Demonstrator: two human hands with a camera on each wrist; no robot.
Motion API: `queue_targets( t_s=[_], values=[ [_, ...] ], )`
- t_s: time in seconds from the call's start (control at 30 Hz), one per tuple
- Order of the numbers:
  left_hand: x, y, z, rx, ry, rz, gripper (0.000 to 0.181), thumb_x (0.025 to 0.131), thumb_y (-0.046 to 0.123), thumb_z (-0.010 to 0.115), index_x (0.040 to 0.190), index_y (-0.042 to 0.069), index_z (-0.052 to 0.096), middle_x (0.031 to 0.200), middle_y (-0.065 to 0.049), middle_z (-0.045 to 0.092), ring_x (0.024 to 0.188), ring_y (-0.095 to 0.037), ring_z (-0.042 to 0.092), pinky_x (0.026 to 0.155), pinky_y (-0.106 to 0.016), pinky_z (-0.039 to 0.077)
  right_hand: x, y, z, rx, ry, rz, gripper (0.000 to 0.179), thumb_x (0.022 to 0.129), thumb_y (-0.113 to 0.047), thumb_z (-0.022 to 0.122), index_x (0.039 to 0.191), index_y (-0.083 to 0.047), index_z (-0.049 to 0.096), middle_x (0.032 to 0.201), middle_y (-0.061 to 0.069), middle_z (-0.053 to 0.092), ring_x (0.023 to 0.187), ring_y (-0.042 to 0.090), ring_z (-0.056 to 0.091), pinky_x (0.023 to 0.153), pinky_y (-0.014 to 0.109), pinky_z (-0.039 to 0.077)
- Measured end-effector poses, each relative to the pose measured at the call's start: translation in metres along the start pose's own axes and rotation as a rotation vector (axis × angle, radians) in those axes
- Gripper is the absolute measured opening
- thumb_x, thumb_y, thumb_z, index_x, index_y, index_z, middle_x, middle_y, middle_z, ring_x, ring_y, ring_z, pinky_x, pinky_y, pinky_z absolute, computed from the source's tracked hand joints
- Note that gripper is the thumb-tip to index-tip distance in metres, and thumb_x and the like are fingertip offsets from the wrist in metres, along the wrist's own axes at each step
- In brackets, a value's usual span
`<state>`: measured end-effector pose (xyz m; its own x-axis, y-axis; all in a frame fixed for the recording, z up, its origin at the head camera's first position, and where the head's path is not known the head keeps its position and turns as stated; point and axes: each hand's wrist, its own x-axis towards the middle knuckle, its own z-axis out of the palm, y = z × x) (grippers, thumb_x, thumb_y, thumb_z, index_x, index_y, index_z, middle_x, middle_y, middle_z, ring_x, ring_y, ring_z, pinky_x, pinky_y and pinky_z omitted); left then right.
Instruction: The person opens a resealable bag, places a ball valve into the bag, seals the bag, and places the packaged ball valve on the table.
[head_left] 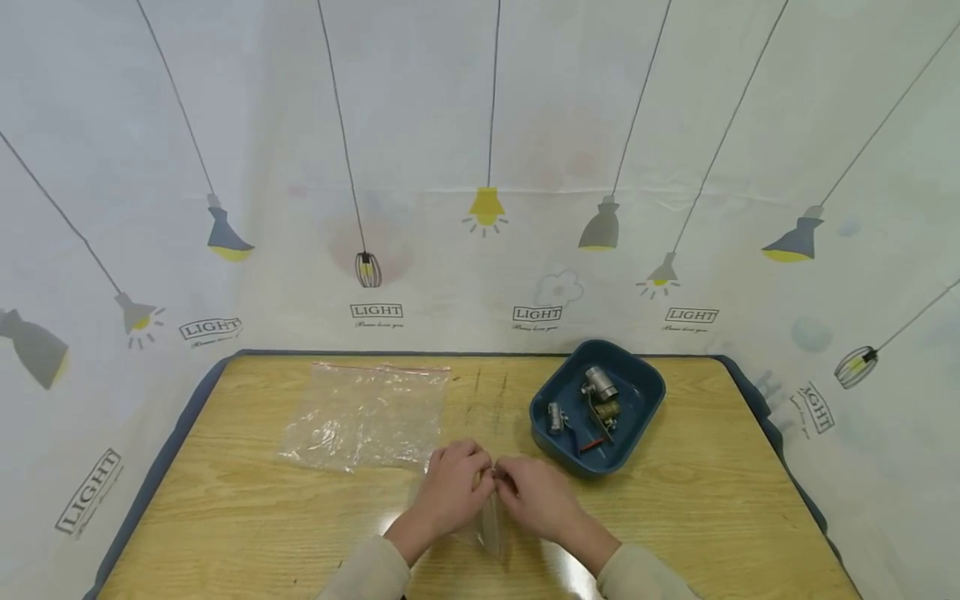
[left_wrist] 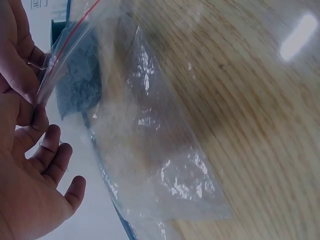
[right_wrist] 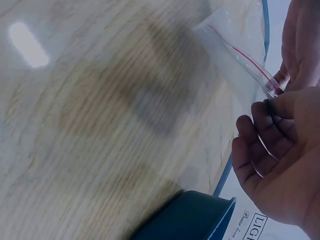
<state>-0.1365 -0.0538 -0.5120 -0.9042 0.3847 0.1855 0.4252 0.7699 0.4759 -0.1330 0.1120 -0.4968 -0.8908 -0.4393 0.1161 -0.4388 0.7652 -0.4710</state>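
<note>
Near the front middle of the table, my left hand [head_left: 452, 490] and right hand [head_left: 538, 497] meet at the top edge of a clear zip bag [head_left: 489, 529]. Thumb and forefinger of each hand pinch the bag's mouth. A red zip line runs along that edge, and the clear film [left_wrist: 150, 130] hangs below it in the left wrist view. The remaining fingers of both hands are loosely bent. I cannot make out anything inside the bag. Behind the left hand, a second clear zip bag [head_left: 367, 417] lies flat on the table.
A blue plastic bin [head_left: 636, 392] stands to the right, behind the right hand. It holds several metal fittings [head_left: 602, 385], among them a part with a red-tipped handle [head_left: 591, 445]. A printed sheet with lamp drawings [head_left: 450, 125] rises behind the wooden table [head_left: 697, 500].
</note>
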Motion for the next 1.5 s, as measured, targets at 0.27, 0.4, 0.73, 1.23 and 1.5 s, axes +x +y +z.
queue_targets(
  t_s=[0.27,0.4,0.73,1.23,1.5],
  values=[
    [-0.001,-0.002,-0.006,0.124,-0.049,0.056,0.017,0.091,0.024,0.055,0.076,0.021,0.058,0.097,0.004,0.059,0.098,-0.017,0.055,0.092,-0.047,0.040,0.003,-0.003,-0.002,-0.023,-0.022,-0.048,0.018,0.088,-0.015,0.063,0.071,-0.020,0.057,0.063,-0.011,0.048,0.058,0.003,0.042,0.052,0.020,0.033],
    [-0.003,-0.003,-0.007,0.188,-0.084,0.086,0.015,0.094,0.025,0.053,0.082,0.022,0.061,0.098,0.006,0.057,0.101,-0.016,0.053,0.093,-0.045,0.041,0.002,-0.006,-0.002,-0.043,-0.025,-0.071,0.018,0.087,-0.015,0.064,0.071,-0.020,0.057,0.063,-0.011,0.049,0.058,0.003,0.042,0.053,0.020,0.033],
    [-0.006,-0.004,-0.015,0.215,-0.120,0.100,0.013,0.092,0.024,0.055,0.081,0.020,0.062,0.100,0.005,0.055,0.102,-0.017,0.051,0.093,-0.045,0.040,0.005,-0.008,0.003,-0.085,-0.048,-0.081,0.024,0.085,-0.016,0.065,0.066,-0.022,0.052,0.062,-0.012,0.050,0.056,0.003,0.040,0.049,0.020,0.031],
    [-0.004,-0.007,-0.018,0.223,-0.090,0.073,0.020,0.086,0.026,0.056,0.067,0.022,0.055,0.092,0.006,0.054,0.095,-0.015,0.052,0.096,-0.048,0.041,0.007,-0.007,0.005,-0.184,0.011,-0.031,0.027,0.079,-0.018,0.066,0.061,-0.023,0.046,0.056,-0.013,0.042,0.049,0.003,0.036,0.046,0.022,0.026],
    [-0.002,-0.007,-0.018,0.243,-0.058,0.038,0.030,0.082,0.031,0.060,0.057,0.022,0.046,0.089,0.007,0.055,0.097,-0.016,0.053,0.096,-0.047,0.040,0.007,-0.006,0.006,-0.279,0.159,-0.054,0.029,0.075,-0.019,0.068,0.057,-0.024,0.046,0.051,-0.012,0.043,0.047,0.006,0.040,0.048,0.024,0.030]
  ],
)
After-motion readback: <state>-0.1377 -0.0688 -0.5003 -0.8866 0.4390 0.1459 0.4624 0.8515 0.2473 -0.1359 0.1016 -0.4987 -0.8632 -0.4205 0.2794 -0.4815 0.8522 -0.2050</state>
